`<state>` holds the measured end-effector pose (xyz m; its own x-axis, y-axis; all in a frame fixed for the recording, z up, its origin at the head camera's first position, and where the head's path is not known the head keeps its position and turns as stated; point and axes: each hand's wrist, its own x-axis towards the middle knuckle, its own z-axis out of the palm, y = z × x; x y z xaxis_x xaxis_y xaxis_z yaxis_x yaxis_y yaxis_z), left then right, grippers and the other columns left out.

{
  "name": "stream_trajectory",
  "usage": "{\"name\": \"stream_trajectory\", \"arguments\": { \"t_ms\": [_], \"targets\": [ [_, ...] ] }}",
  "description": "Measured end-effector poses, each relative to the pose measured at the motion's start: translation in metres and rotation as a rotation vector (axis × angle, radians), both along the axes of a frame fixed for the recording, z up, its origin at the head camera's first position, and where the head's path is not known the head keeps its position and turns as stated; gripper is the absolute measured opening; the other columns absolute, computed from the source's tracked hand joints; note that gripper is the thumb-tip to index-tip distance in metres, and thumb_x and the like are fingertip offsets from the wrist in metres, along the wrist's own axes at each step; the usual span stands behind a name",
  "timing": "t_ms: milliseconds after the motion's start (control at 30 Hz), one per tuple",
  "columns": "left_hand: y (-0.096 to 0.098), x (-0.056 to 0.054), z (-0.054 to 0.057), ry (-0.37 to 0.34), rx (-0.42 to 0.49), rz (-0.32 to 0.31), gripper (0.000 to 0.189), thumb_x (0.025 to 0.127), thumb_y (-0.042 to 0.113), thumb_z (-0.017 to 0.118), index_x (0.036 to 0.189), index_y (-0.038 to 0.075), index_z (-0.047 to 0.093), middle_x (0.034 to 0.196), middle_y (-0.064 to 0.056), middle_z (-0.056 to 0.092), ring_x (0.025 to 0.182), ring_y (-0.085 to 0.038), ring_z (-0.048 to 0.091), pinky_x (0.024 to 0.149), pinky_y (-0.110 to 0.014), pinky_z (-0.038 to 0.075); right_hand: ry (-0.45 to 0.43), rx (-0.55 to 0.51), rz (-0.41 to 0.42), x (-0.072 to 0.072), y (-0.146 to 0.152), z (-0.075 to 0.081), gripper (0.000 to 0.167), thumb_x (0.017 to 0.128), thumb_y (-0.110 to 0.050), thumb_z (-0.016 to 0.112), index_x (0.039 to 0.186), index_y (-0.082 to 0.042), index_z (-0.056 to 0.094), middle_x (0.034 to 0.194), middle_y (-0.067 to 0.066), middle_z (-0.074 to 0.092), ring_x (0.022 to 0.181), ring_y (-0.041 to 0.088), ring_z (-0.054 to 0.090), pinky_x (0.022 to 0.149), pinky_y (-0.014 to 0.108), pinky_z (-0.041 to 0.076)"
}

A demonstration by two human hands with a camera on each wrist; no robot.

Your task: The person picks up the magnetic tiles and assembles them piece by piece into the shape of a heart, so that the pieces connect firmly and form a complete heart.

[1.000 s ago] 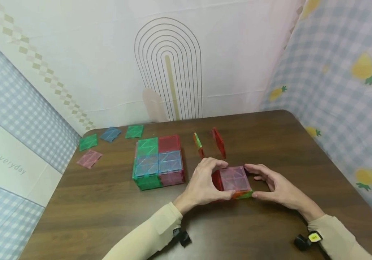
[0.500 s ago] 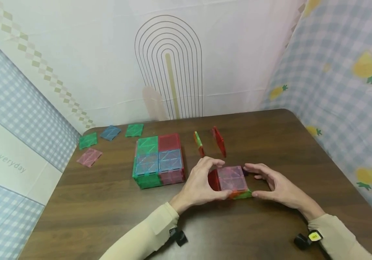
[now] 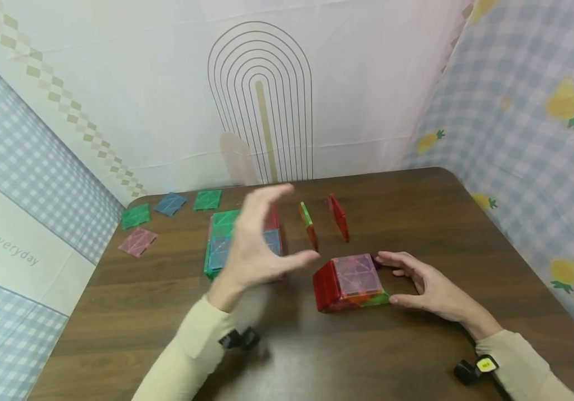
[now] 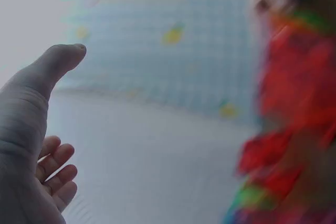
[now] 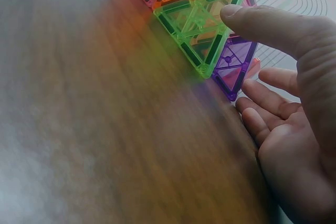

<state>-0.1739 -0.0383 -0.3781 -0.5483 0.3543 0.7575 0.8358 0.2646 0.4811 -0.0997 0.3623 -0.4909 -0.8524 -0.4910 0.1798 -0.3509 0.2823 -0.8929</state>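
Observation:
A low block of translucent magnetic tiles [image 3: 358, 274] sits on the table, pink on top with a sloping red tile [image 3: 326, 286] on its left side. At its right end, my right hand [image 3: 433, 288] holds it between thumb and fingers. In the right wrist view the thumb tip lies on a green triangle tile [image 5: 191, 31], and the fingers are by a purple triangle tile [image 5: 234, 66]. My left hand [image 3: 248, 252] is raised with nothing in it, thumb and fingers spread apart. It partly covers a larger tile box [image 3: 224, 223] behind it.
Two upright pieces, one orange and green [image 3: 307, 223] and one red [image 3: 338, 217], stand behind the low block. Loose flat tiles lie at the back left: green [image 3: 136, 216], blue [image 3: 170, 204], another green [image 3: 207, 200] and pink [image 3: 139, 242]. Cloth walls [image 3: 367, 111] border the table.
My left hand has let go of the low block's left side and moved left and upward, exposing the red sloping tile. The right hand has stayed at the block's right end.

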Motion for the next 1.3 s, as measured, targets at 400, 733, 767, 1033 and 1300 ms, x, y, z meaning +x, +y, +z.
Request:
{"name": "stream_trajectory", "arguments": {
  "t_ms": [400, 733, 767, 1033, 1300],
  "targets": [
    [-0.197, -0.065, -0.033, -0.173, 0.071, 0.652, 0.099, 0.075, 0.034, 0.103, 0.159, 0.009, 0.057, 0.158, -0.012, 0.060, 0.148, -0.034, 0.049, 0.126, -0.050, 0.037, 0.016, -0.012, 0.003, 0.003, 0.002, -0.003, 0.083, 0.096, 0.008, 0.081, 0.168, 0.004, 0.038, 0.168, 0.032, 0.042, 0.156, 0.011, 0.045, 0.116, 0.016, 0.043],
    [-0.295, -0.063, -0.103, -0.674, -0.221, 0.847, 0.120, 0.090, 0.048, 0.092, 0.172, -0.008, 0.023, 0.172, -0.039, 0.030, 0.157, -0.061, 0.026, 0.131, -0.073, 0.021, 0.010, -0.018, 0.003, 0.002, 0.002, -0.003, 0.081, 0.098, 0.010, 0.078, 0.168, 0.003, 0.038, 0.168, 0.033, 0.042, 0.156, 0.011, 0.045, 0.116, 0.016, 0.043],
    [-0.299, -0.062, -0.109, -0.695, -0.242, 0.848, 0.118, 0.090, 0.047, 0.092, 0.170, -0.011, 0.026, 0.169, -0.041, 0.033, 0.155, -0.062, 0.028, 0.130, -0.073, 0.022, 0.008, -0.018, 0.004, 0.002, 0.002, -0.003, 0.081, 0.098, 0.010, 0.077, 0.168, 0.003, 0.038, 0.168, 0.033, 0.042, 0.156, 0.011, 0.045, 0.116, 0.016, 0.043],
    [-0.312, -0.062, -0.135, -0.761, -0.257, 0.856, 0.101, 0.100, 0.041, 0.083, 0.165, -0.017, 0.031, 0.162, -0.045, 0.040, 0.151, -0.066, 0.031, 0.128, -0.074, 0.025, 0.015, -0.008, 0.001, 0.000, 0.003, -0.004, 0.080, 0.099, 0.009, 0.077, 0.168, 0.002, 0.039, 0.168, 0.032, 0.043, 0.156, 0.011, 0.045, 0.116, 0.016, 0.043],
    [-0.306, -0.057, -0.127, -0.780, -0.012, 0.905, 0.098, 0.093, 0.042, 0.091, 0.167, 0.000, 0.044, 0.156, -0.025, 0.063, 0.142, -0.042, 0.061, 0.120, -0.046, 0.051, 0.009, -0.007, 0.000, 0.003, 0.002, -0.004, 0.078, 0.100, 0.009, 0.076, 0.168, 0.002, 0.039, 0.169, 0.031, 0.043, 0.156, 0.010, 0.046, 0.116, 0.016, 0.043]
  ]
}}
